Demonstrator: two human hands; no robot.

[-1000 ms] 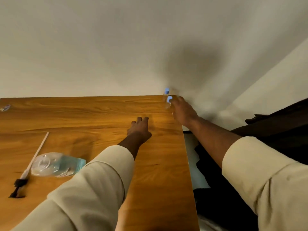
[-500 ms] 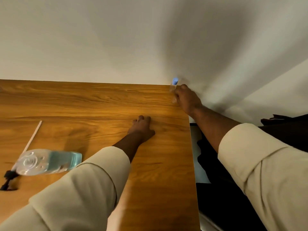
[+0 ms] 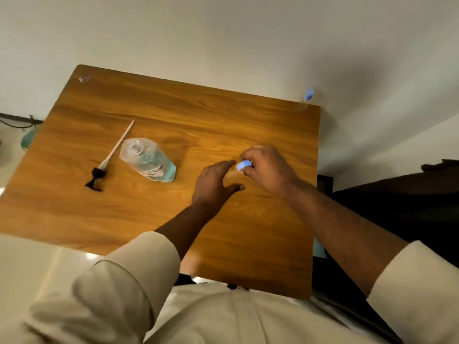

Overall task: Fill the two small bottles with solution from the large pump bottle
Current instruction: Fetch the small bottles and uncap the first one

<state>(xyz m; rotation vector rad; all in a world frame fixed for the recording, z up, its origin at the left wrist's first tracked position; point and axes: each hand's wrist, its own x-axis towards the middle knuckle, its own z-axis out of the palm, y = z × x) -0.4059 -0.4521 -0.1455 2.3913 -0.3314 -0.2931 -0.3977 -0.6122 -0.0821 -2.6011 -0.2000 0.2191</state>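
My right hand (image 3: 267, 171) is closed around a small bottle with a blue cap (image 3: 244, 165), held just above the middle right of the wooden table (image 3: 223, 125). My left hand (image 3: 213, 183) hovers beside it with fingers spread, holding nothing. A second small clear bottle with a blue cap (image 3: 308, 98) stands at the table's far right corner. The large clear bottle (image 3: 147, 160), partly filled with bluish liquid, stands left of my hands without its pump. The black pump head with its white tube (image 3: 109, 160) lies on the table to the left of it.
A small clear object (image 3: 84, 79) lies at the table's far left corner. A white wall runs behind the table. Dark furniture (image 3: 397, 194) sits off the right edge. A green object (image 3: 28, 140) shows past the left edge.
My right hand has come back from the far right corner with one small bottle. My left hand lifted off the table toward it. The view tilted down and back.
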